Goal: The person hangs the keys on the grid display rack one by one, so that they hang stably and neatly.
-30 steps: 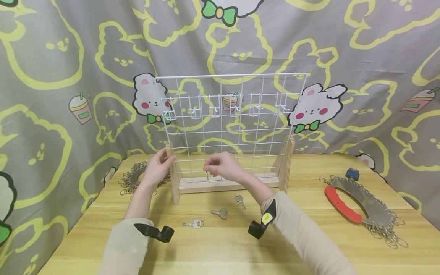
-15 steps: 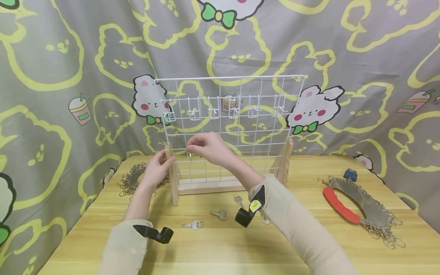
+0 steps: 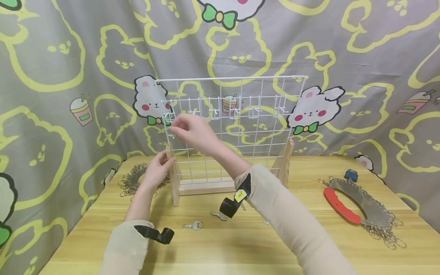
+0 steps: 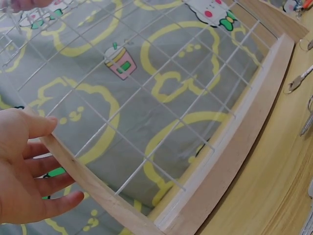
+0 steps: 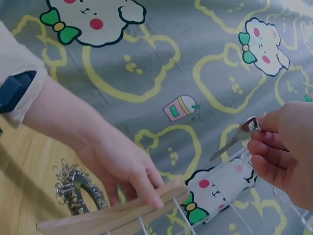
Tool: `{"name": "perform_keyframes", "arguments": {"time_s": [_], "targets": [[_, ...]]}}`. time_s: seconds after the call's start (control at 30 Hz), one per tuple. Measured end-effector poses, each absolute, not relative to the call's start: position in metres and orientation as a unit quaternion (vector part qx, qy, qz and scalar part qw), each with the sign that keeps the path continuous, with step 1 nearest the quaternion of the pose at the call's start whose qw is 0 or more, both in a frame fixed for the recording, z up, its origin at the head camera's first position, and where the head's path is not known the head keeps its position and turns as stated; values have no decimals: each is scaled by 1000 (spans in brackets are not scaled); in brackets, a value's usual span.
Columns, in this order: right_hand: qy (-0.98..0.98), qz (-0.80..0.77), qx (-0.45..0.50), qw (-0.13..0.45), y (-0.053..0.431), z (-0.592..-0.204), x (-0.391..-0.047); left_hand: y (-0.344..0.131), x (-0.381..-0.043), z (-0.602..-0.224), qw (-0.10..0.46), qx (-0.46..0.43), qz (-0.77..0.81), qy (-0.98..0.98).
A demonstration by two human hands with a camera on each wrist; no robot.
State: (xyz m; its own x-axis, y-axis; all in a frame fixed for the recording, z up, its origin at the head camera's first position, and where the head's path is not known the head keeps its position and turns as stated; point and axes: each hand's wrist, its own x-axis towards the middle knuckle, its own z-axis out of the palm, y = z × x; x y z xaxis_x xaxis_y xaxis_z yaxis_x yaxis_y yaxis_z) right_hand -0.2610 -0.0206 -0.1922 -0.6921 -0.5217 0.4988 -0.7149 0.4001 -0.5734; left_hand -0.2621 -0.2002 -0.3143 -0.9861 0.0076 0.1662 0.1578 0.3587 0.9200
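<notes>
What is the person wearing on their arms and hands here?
The left sleeve and right sleeve are plain beige. Each cuff bears a black wrist camera; the right one's mount has a yellow label, its lettering too small to read. The left hand and right hand wear no gloves.

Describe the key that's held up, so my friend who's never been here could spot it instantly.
Find the white wire grid on the wood-toned table. In front of its left side as you face it, in the grip of the right hand, is a silvery key. Unlike the loose keys on the table, it's in the air.
</notes>
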Motion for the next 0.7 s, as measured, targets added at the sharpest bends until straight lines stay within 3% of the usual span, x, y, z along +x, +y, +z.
{"name": "perform_keyframes", "arguments": {"time_s": [0.7], "targets": [[-813, 430, 329, 215, -48, -183, -256, -202, -265, -320, 67, -44, -549, -832]]}}
